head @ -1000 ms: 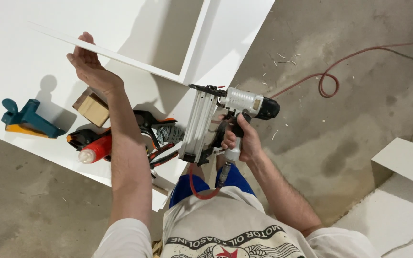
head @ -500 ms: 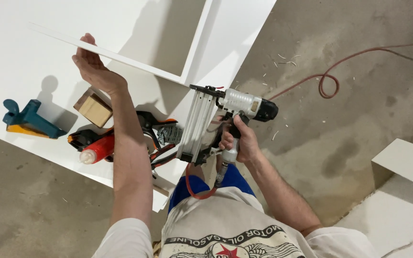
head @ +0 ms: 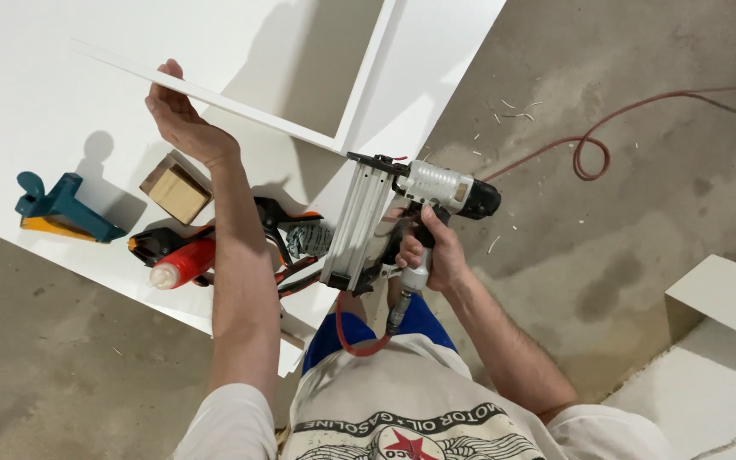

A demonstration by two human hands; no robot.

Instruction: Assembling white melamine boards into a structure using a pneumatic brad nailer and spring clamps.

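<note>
My left hand [head: 179,117] grips the top edge of an upright white panel [head: 215,98] that stands on a large white board [head: 36,111]. My right hand [head: 432,254] is closed around the handle of a silver and black nail gun [head: 402,209], whose nose sits against the corner where the upright panel meets another upright white panel [head: 366,72]. A red air hose [head: 594,149] runs from the gun's handle across the concrete floor.
On the white board lie a teal clamp [head: 66,210], a small wooden block [head: 177,189], a red glue bottle [head: 182,264] and black and orange spring clamps [head: 278,223]. More white panels [head: 726,298] lie on the floor at the right.
The nail gun has shifted slightly toward the panel corner. My left hand stays on the panel's edge.
</note>
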